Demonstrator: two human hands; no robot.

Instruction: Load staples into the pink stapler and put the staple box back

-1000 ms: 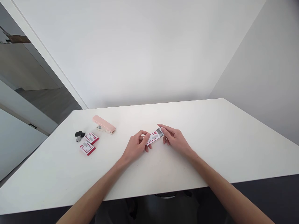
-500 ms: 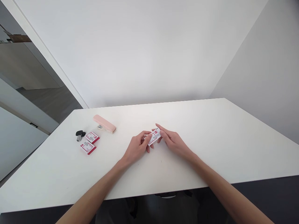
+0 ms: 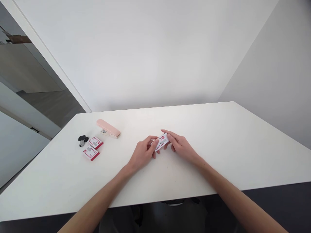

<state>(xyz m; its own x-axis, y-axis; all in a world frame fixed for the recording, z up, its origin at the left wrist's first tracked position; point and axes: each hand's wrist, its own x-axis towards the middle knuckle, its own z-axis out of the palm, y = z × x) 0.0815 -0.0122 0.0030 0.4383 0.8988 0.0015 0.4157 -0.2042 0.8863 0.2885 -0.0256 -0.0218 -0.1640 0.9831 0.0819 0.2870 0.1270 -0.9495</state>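
Note:
Between my two hands is a small white-and-red staples box, tilted with its printed face up, over the middle of the table. My left hand pinches its near-left end, thumb on top and fingers beneath. At the far-right end, my right hand has its thumb on the corner and its fingers around the edge. A small dark strip shows at that end beside the right thumb; I cannot tell if the flap is open. Two similar boxes, an upper one and a lower one, lie at the left.
A pink stapler lies at the back left of the white table. Beside the two boxes is a small black-and-grey object, perhaps a staple remover. A white wall rises behind the table, with a doorway at far left.
My right thumb and fingers have shifted slightly at the box's far-right end, where a dark strip now shows more. The left hand stays nearly still. The view has moved a touch.

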